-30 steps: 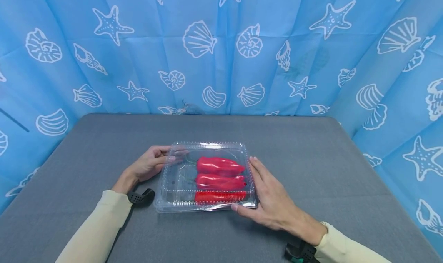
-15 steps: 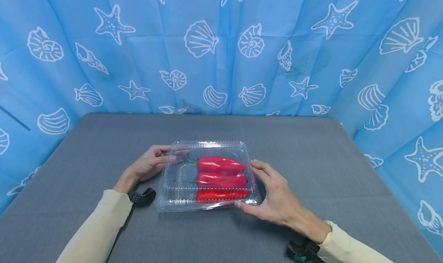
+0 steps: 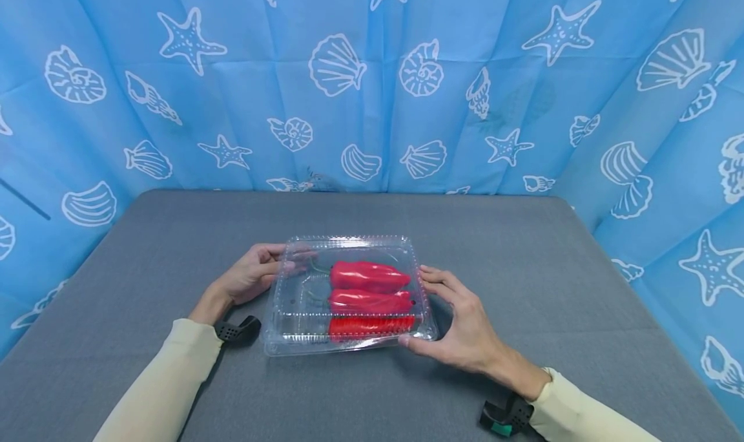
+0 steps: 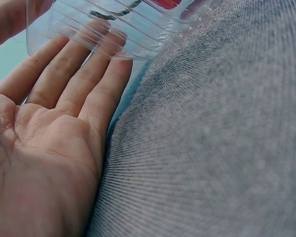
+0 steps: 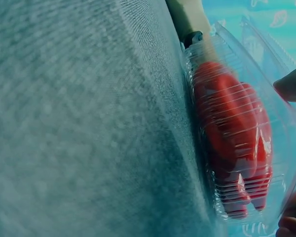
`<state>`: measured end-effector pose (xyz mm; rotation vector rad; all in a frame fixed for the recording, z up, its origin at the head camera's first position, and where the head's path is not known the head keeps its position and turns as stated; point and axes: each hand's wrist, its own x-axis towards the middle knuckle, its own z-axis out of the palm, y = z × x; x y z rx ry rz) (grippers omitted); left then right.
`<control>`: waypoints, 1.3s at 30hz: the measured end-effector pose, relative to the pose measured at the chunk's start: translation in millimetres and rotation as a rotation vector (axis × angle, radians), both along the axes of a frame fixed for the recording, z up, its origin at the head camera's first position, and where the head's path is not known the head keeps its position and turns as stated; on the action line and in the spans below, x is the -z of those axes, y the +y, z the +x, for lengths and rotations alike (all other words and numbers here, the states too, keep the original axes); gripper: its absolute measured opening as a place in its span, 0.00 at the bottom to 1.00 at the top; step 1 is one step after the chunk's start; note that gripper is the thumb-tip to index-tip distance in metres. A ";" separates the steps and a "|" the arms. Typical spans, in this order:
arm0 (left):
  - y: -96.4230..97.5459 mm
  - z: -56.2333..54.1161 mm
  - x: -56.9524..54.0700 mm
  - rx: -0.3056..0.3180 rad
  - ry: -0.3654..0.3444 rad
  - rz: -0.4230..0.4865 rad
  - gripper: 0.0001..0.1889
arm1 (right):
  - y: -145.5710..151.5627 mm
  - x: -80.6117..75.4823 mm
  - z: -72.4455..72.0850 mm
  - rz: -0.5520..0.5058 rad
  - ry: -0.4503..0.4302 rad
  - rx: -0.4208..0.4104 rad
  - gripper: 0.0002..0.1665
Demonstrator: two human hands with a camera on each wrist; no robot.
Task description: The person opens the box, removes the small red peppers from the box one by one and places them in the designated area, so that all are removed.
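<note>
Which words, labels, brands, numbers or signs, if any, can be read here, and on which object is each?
There are none that can be read.
Blue curtain: only white shell and starfish drawings, no letters visible.
Clear container: faint dark marks near its front edge, too small to make out.
Red peppers: no readable text.

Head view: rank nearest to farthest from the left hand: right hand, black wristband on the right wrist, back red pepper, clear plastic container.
1. Clear plastic container: its left side overlaps the left hand in view.
2. Back red pepper: inside, right of center.
3. Right hand: at the container's right side.
4. Black wristband: on the right wrist, nearer the camera.
</note>
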<state>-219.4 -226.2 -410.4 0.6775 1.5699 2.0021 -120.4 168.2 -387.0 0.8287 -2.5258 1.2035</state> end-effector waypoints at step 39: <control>-2.8 -0.7 1.1 -0.003 -0.010 0.024 0.24 | 0.1 11.9 -2.1 -0.256 -0.096 -0.153 0.39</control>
